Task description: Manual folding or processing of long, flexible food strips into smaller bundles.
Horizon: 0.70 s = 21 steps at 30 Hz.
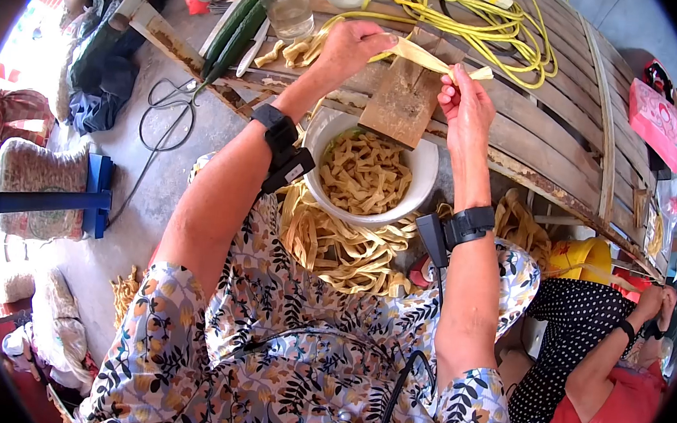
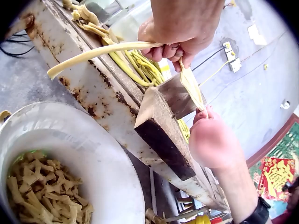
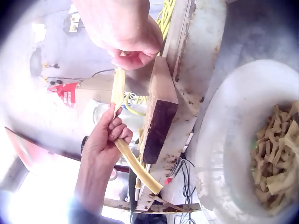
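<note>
A pale yellow strip (image 1: 423, 56) is stretched between the two hands above a wooden block (image 1: 400, 100). The left hand (image 1: 351, 50) grips it with curled fingers, and in the left wrist view a long tail of the strip (image 2: 100, 50) hangs out past that hand (image 2: 180, 35). The right hand (image 1: 469, 102) pinches the other part between thumb and fingers, a short end sticking out beyond them. Below the block stands a white bucket (image 1: 425, 175) holding many short knotted pieces (image 1: 364, 173). More long strips (image 1: 335, 247) lie heaped beside the bucket.
The slatted table (image 1: 554, 142) has a rusty edge. On it are a coiled yellow hose (image 1: 522, 42), a glass jar (image 1: 288, 10), cucumbers (image 1: 237, 37) and a knife (image 1: 252, 49). Another person (image 1: 596, 395) sits at the right, near a yellow bucket (image 1: 580, 255).
</note>
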Motion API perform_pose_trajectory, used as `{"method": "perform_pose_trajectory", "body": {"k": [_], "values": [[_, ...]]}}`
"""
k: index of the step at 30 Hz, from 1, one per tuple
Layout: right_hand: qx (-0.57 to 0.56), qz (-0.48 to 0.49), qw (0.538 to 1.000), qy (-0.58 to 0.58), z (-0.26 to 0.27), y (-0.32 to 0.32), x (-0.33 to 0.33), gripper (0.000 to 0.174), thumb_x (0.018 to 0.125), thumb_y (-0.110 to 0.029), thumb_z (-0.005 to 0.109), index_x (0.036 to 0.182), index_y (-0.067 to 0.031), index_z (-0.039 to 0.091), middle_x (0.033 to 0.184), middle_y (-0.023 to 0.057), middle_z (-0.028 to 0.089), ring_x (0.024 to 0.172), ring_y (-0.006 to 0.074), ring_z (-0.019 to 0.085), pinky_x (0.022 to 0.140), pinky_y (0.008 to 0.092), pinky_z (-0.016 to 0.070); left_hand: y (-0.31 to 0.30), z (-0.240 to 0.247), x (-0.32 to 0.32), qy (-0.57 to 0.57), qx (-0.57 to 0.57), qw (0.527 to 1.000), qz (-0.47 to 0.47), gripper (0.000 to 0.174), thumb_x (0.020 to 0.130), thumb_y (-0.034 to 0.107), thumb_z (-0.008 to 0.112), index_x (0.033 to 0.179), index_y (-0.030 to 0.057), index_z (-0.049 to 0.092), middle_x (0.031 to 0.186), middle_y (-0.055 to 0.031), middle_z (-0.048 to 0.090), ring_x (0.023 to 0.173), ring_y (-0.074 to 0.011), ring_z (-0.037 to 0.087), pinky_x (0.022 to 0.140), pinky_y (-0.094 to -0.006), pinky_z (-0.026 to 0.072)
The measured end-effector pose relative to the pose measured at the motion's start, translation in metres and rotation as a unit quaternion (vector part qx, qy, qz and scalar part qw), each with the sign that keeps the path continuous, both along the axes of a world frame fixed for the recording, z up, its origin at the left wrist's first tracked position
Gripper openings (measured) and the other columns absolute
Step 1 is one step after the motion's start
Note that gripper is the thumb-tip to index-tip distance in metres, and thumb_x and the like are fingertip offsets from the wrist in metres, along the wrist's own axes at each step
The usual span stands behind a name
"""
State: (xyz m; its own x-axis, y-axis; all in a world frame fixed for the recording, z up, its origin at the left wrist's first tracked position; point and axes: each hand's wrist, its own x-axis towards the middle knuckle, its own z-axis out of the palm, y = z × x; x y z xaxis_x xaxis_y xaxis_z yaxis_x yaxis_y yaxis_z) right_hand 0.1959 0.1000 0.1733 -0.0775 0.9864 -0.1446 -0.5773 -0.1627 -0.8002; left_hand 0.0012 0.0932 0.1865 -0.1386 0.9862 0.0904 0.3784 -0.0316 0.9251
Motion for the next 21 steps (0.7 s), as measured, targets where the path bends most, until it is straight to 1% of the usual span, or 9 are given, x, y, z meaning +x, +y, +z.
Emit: {"method": "perform_pose_trajectory", "body": {"k": [1,4,7,14,17,18,20,21], "values": [[0.001,0.000,1.000,0.000,0.000,0.000,0.000,0.015,0.078,-0.012,0.064,0.073,-0.0004,0.056,0.071,0.0090,0.058,0.053,0.0067,0.048,0.045,0.0175,0.0416,0.000,0.000,0.000,-0.001,-0.008,1.000,-0.003,0.022,0.080,0.025,0.062,0.081,0.0025,0.064,0.064,0.0070,0.049,0.060,-0.0023,0.039,0.052,-0.0192,0.0318],[0.003,-0.005,1.000,0.006,-0.003,0.003,0.001,0.015,0.078,-0.012,0.065,0.073,-0.0004,0.056,0.071,0.0091,0.058,0.053,0.0067,0.048,0.045,0.0176,0.0415,-0.001,0.000,0.003,-0.005,0.012,1.000,0.010,0.022,0.080,0.025,0.062,0.080,0.0024,0.064,0.063,0.0074,0.047,0.060,-0.0023,0.038,0.051,-0.0196,0.0306],[0.004,-0.004,1.000,0.015,-0.004,0.005,0.002,0.015,0.078,-0.012,0.065,0.073,-0.0003,0.056,0.071,0.0094,0.059,0.053,0.0068,0.048,0.045,0.0177,0.0417,0.000,-0.001,0.004,-0.006,0.030,1.000,0.003,0.022,0.080,0.024,0.062,0.079,0.0024,0.063,0.063,0.0076,0.046,0.059,-0.0023,0.037,0.051,-0.0197,0.0296],[-0.005,-0.011,1.000,0.005,-0.005,0.006,0.000,0.015,0.077,-0.011,0.065,0.072,0.0002,0.056,0.071,0.0101,0.059,0.053,0.0074,0.049,0.044,0.0183,0.0417,0.001,-0.002,0.003,0.006,0.023,1.000,0.008,0.021,0.079,0.024,0.063,0.080,0.0027,0.064,0.063,0.0070,0.048,0.060,-0.0025,0.039,0.052,-0.0195,0.0322],[-0.011,-0.008,0.999,-0.044,-0.011,0.006,-0.003,0.016,0.079,-0.013,0.064,0.081,0.0024,0.059,0.071,0.0081,0.059,0.053,0.0073,0.048,0.046,0.0190,0.0412,0.009,-0.026,0.005,0.033,0.039,0.998,0.044,0.021,0.078,0.024,0.064,0.079,0.0029,0.065,0.061,0.0067,0.048,0.058,-0.0031,0.039,0.052,-0.0201,0.0332],[-0.002,-0.009,0.994,-0.106,-0.013,0.005,-0.004,0.016,0.078,-0.013,0.064,0.079,0.0022,0.059,0.070,0.0076,0.059,0.051,0.0070,0.048,0.046,0.0189,0.0411,0.012,-0.038,0.006,0.052,0.041,0.996,0.063,0.021,0.077,0.024,0.064,0.079,0.0031,0.065,0.060,0.0066,0.049,0.057,-0.0034,0.040,0.052,-0.0203,0.0334],[0.017,-0.014,0.974,-0.227,-0.017,0.003,-0.005,0.016,0.078,-0.014,0.064,0.075,0.0017,0.060,0.067,0.0066,0.059,0.049,0.0064,0.047,0.045,0.0186,0.0408,0.011,-0.041,0.005,0.088,0.036,0.990,0.106,0.021,0.076,0.025,0.065,0.078,0.0034,0.066,0.059,0.0062,0.049,0.056,-0.0041,0.041,0.051,-0.0212,0.0342],[0.054,-0.051,0.960,-0.270,-0.019,0.002,-0.002,0.018,0.077,-0.015,0.064,0.072,0.0014,0.060,0.065,0.0052,0.059,0.047,0.0055,0.046,0.045,0.0180,0.0398,0.008,-0.039,0.001,0.105,0.029,0.986,0.127,0.021,0.076,0.025,0.065,0.078,0.0037,0.066,0.059,0.0058,0.049,0.055,-0.0044,0.041,0.051,-0.0217,0.0348]]}}
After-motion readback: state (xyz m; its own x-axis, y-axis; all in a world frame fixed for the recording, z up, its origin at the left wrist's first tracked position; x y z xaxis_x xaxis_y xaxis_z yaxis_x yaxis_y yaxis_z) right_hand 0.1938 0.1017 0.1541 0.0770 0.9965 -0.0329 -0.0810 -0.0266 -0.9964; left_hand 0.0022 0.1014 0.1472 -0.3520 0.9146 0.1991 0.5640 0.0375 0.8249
